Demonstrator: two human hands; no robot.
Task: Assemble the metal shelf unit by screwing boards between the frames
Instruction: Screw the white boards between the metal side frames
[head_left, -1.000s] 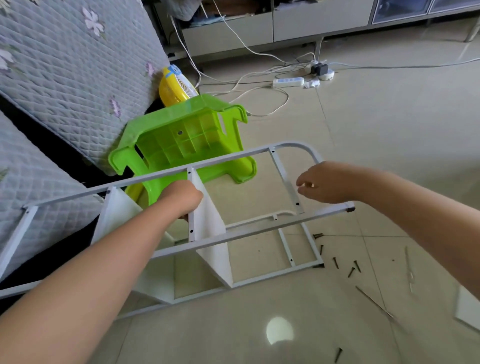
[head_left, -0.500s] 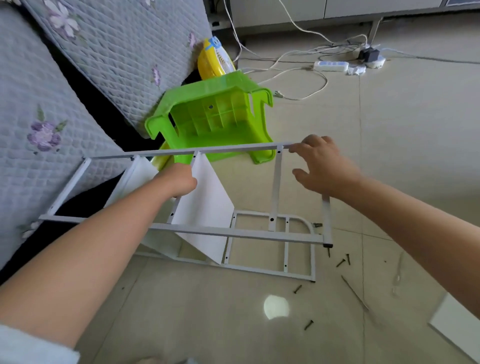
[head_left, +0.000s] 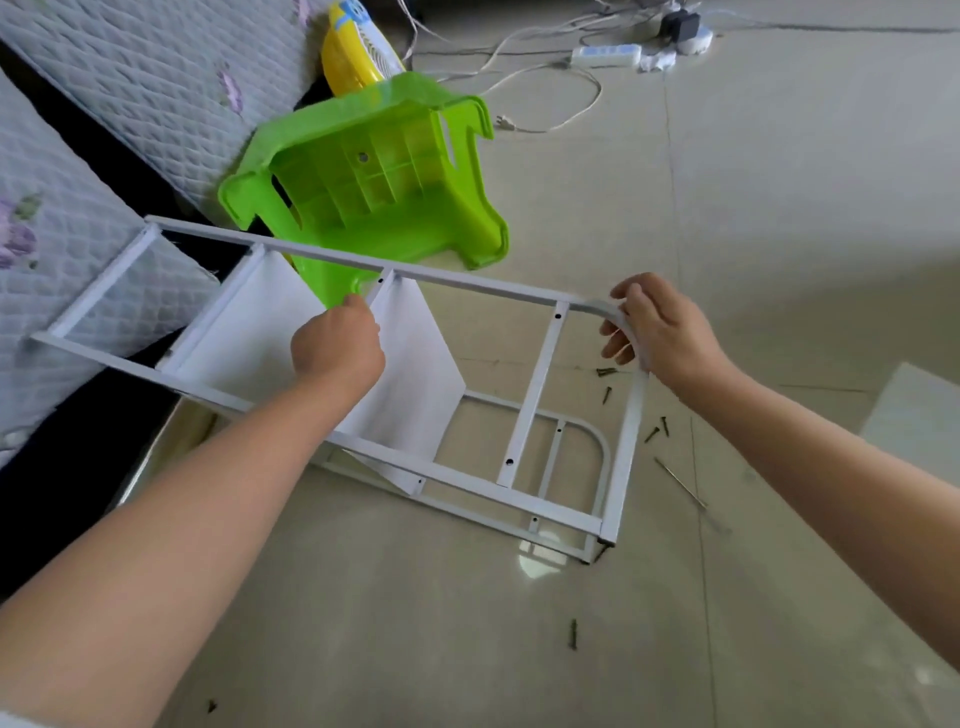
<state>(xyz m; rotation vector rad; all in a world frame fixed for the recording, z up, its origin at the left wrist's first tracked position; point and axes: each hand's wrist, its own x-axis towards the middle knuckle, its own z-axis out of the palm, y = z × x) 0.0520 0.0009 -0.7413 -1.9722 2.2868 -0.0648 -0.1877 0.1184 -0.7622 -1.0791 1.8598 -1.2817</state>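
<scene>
Item: white metal shelf unit (head_left: 540, 395), lying on its side on the tiled floor (head_left: 779, 260), one end against the quilted sofa (head_left: 130, 78). I count two ladder-shaped frames, the upper frame (head_left: 467, 283) raised above the lower frame (head_left: 582, 441), which lies on the tiles.
Item: two white boards (head_left: 410, 358) standing between the frames toward the sofa end; the bay at the rounded end holds no board.
Item: my left hand (head_left: 335, 345), fingers curled down at the crossbar where the nearer board meets the upper frame; I cannot tell what they close on.
Item: my right hand (head_left: 660, 327), fingers and thumb wrapped round the curved corner of the upper frame.
Item: dark screws (head_left: 655, 430), scattered on the floor beside the rounded end, one more (head_left: 573, 634) nearer me.
Item: green plastic stool (head_left: 374, 171), tipped over just behind the unit.
Item: loose white board (head_left: 914, 415), flat on the floor at right.
</scene>
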